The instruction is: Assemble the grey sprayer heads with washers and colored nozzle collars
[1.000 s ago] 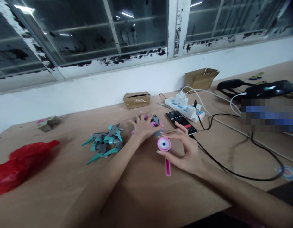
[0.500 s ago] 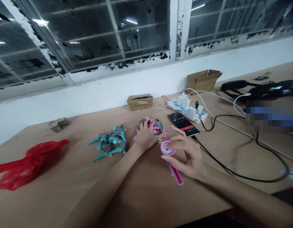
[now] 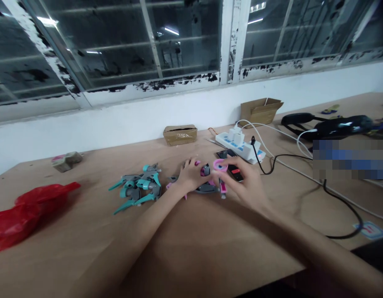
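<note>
My left hand point(image 3: 189, 175) rests with curled fingers on a pink and grey toy point(image 3: 206, 185) lying on the wooden table point(image 3: 210, 244). Beside it my right hand point(image 3: 245, 186) pinches a pink round piece with a stem point(image 3: 221, 169) and holds it right against the toy's right side. A teal and grey toy point(image 3: 138, 187) with pointed legs lies untouched just left of my left hand.
A phone point(image 3: 231, 164) lies behind my right hand, partly hidden. A white power strip point(image 3: 241, 144) with chargers and trailing cables sits at the back right. Two cardboard boxes point(image 3: 180, 134) stand by the wall. A red plastic bag point(image 3: 27, 211) lies far left.
My right hand has carried the pink round piece up and forward, from in front of the toy to its right side. My left hand has stayed on the pink and grey toy.
</note>
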Available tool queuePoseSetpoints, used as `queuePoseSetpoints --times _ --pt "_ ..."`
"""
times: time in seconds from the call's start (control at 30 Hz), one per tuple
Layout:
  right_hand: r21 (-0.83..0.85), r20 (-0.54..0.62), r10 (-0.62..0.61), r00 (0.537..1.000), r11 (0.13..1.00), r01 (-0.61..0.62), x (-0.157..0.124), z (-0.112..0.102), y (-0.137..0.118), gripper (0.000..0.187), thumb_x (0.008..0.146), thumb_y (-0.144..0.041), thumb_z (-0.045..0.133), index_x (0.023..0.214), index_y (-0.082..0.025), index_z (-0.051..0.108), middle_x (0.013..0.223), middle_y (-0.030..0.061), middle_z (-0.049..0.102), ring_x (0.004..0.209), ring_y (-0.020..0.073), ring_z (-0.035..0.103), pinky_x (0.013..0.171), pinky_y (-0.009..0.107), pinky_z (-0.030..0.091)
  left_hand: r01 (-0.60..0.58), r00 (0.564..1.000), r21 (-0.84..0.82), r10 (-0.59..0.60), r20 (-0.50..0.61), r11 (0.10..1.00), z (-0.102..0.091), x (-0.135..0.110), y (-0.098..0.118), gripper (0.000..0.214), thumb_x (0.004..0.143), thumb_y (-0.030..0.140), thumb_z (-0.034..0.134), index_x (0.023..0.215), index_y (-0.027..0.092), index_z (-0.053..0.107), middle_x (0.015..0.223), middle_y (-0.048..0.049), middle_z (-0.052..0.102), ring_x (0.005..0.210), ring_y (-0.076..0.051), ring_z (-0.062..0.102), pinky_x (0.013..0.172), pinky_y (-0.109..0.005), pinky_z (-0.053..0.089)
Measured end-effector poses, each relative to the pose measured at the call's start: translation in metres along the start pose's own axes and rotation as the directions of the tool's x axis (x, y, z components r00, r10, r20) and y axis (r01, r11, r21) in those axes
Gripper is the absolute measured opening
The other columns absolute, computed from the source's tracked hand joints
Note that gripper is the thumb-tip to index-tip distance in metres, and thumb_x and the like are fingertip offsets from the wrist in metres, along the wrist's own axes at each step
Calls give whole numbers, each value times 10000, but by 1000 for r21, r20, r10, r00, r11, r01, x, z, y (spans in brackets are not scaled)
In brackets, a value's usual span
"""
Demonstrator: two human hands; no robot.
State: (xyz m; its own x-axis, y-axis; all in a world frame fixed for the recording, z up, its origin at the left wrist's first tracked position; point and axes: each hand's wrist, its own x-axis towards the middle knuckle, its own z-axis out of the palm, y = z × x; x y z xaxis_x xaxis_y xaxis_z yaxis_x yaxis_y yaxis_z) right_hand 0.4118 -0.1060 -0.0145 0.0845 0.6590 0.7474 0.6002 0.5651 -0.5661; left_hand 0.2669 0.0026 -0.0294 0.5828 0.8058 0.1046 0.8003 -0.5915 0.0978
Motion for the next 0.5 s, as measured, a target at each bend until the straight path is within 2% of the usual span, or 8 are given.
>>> queuePoseSetpoints --times 0.1,0.17,0.2,0.23,0.27,0.4,0.5 --pt "-87 120 69 990 995 -59 17 -5 7 332 800 -383 607 1063 -201 517 942 63 672 886 211 632 762 346 482 -91 996 -27 90 -25 995 -2 -26 2 578 815 606 428 1297 287 442 1399 -70 364 1269 -309 321 1021 -483 300" --pt "-196 253 60 966 980 -9 35 -3 13 499 780 -381 630 1182 -159 439 845 55 684 845 221 640 764 355 468 -137 990 -43 135 -35 990 -4 -46 5 565 839 608 381 1305 292 433 1398 -70 361 1276 -300 319 1024 -473 306" --pt "-270 339 45 940 962 51 45 0 17 506 781 -366 628 1191 -138 438 844 60 686 855 224 637 801 367 451 -157 987 -50 156 -35 986 -5 -56 7 557 849 603 364 1307 292 433 1383 -72 379 1277 -293 323 1028 -462 307" --pt "-365 421 32 906 921 137 56 6 22 445 790 -355 615 1150 -131 480 860 68 689 888 232 631 874 399 407 -173 985 -58 171 -34 983 -6 -66 9 562 853 602 359 1307 280 437 1377 -78 386 1283 -291 320 1031 -452 310" --pt "-452 522 46 852 861 231 67 12 27 357 815 -349 579 1103 -145 526 907 72 689 915 238 625 938 442 343 -183 983 -70 181 -34 981 -7 -75 12 579 853 605 356 1304 254 445 1379 -94 383 1291 -300 312 1033 -459 308" --pt "-454 664 77 743 831 320 100 50 49 194 732 -332 659 860 -185 661 872 57 707 957 272 607 971 491 263 -227 972 -91 219 -85 970 -10 -108 19 649 831 627 372 1351 239 385 1471 -121 247 1343 -352 203 1054 -564 223" --pt "-430 729 84 680 828 359 107 78 62 128 697 -255 679 814 -203 694 872 52 717 974 275 603 971 469 280 -206 967 -49 196 -163 977 -13 -123 16 658 819 645 373 1350 258 384 1491 -117 201 1352 -352 183 1062 -589 177"
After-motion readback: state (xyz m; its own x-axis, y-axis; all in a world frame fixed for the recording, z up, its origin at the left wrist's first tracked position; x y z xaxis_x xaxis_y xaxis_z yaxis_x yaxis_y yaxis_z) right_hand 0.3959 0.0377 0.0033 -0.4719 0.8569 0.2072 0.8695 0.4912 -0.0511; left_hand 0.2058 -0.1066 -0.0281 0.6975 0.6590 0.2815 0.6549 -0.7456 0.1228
